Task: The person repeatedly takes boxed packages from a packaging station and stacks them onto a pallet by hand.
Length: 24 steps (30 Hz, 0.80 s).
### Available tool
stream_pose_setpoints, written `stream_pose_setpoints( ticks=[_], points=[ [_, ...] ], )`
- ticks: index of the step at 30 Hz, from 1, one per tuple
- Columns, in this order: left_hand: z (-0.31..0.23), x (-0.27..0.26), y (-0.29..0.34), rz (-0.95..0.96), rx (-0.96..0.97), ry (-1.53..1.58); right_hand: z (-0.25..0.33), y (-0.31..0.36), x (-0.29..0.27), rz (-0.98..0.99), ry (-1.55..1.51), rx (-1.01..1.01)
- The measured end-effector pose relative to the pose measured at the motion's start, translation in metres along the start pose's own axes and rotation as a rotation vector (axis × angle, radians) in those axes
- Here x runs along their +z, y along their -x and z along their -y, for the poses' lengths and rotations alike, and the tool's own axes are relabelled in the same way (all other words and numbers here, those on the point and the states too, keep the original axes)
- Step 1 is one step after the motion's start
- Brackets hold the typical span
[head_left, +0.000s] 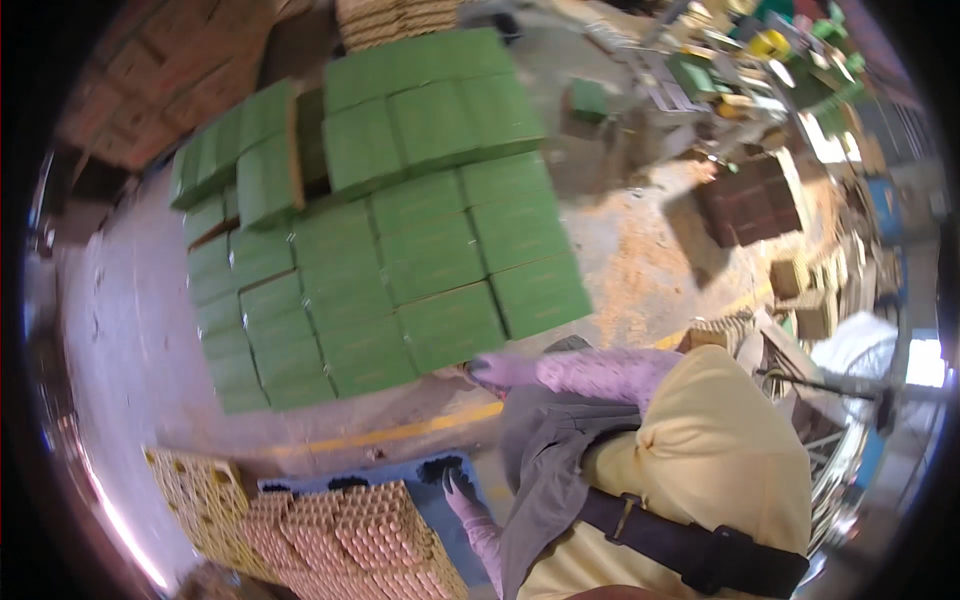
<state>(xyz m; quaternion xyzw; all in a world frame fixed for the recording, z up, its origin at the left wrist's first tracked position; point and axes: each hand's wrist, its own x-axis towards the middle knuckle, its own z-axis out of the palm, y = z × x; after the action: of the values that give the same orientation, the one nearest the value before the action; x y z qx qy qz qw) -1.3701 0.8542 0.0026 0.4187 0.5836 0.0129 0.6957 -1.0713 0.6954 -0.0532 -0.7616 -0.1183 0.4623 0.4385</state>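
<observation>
My right hand (492, 370), at the end of a lavender sleeve, reaches to the near edge of a large block of green boxes (400, 250). It is smeared by motion, and whether it touches a box or grips anything is unclear. Lower down, my left hand (458, 490) hangs over a blue sheet or pallet (430, 510) with dark patches. Its dark-tipped fingers are apart, with nothing seen in them. Beside it stands a stack of pinkish-brown pieces with bumpy, tube-like ends (340, 530). The green boxes lie close together in rows, some on a raised second layer.
A yellow perforated panel (195, 500) leans left of the pinkish stack. A yellow line (400, 432) crosses the floor between that stack and the green boxes. At right are a dark brown block (755, 200) and sawdust-like litter (640, 270). Mixed scraps (740, 80) lie far right.
</observation>
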Motion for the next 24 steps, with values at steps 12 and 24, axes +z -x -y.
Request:
stream_pose_setpoints(
  ticks=[12, 24],
  points=[
    [0.002, 0.292, 0.043, 0.247, 0.002, -0.198, -0.202, 0.242, -0.293, -0.561, -0.503, 0.308],
    [-0.002, 0.989, 0.082, 0.73, 0.043, -0.572, -0.365, 0.285, -0.773, -0.994, -1.124, 0.105]
  ],
)
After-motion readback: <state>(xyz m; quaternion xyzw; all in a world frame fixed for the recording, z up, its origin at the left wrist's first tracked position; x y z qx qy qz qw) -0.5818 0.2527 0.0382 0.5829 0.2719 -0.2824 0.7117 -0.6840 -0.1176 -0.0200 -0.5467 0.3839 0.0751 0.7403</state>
